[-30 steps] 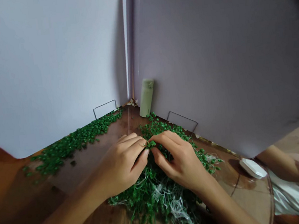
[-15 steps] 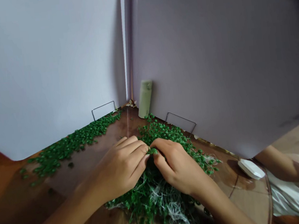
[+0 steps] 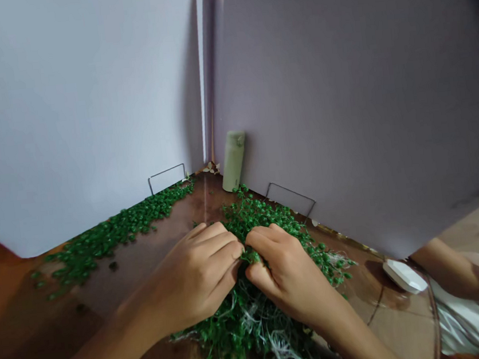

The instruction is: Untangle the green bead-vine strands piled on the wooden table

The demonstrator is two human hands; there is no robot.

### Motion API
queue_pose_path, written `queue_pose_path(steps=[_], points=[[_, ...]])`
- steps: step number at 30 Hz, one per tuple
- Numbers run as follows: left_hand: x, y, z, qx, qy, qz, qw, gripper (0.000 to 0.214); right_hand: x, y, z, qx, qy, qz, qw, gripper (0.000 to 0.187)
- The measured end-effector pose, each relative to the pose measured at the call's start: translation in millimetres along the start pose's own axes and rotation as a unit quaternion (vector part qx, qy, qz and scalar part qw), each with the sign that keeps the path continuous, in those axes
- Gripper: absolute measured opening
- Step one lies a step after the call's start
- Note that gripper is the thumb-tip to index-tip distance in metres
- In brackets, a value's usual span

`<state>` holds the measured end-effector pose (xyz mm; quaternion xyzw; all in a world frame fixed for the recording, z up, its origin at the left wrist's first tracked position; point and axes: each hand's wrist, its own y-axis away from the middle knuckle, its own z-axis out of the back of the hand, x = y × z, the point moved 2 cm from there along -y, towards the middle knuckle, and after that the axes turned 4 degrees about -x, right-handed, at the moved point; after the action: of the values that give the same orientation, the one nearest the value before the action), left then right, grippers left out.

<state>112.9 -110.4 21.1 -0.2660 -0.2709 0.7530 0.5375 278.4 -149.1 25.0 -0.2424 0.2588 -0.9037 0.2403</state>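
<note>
The left hand and right hand nearly meet, fingers pinching into a tangled mound of green beaded vine with white strands on the glossy brown worktop. A pale green capped bottle stands upright beyond, contents hidden.

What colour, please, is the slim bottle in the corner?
The slim cylindrical bottle is pale green, best in the head view.

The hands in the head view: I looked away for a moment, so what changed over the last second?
The left hand and right hand have moved down the view, and the small sprig pinched between them no longer stands clear of the green beaded strands. The pale green flask and the strip of green beads along the left panel stayed as they were.
</note>
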Motion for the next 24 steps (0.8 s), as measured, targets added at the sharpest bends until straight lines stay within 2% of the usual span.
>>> queue_pose_path(steps=[4,10,16,20,24], points=[[-1.1,-0.1,-1.7,0.000,0.089,0.066,0.994,0.026,0.2,0.3,2.1,-0.002,-0.048,0.018,0.999,0.022],[3.1,1.8,-6.4,-0.020,0.105,0.165,0.980,0.026,0.3,1.0,-3.0,0.015,-0.070,0.041,0.997,0.021],[2.7,-0.6,-5.1,-0.062,0.097,0.177,0.978,0.026,0.2,-0.4,-2.3,0.012,-0.069,0.043,0.997,0.024],[-0.7,-2.0,-5.3,-0.063,0.082,0.197,0.975,0.031,-3.5,-1.2,-1.8,0.013,-0.052,0.061,0.997,0.025],[-3.1,-1.3,-8.6,-0.057,0.059,0.217,0.973,0.029,-9.3,-0.2,-0.8,0.005,0.007,0.088,0.996,0.023]])
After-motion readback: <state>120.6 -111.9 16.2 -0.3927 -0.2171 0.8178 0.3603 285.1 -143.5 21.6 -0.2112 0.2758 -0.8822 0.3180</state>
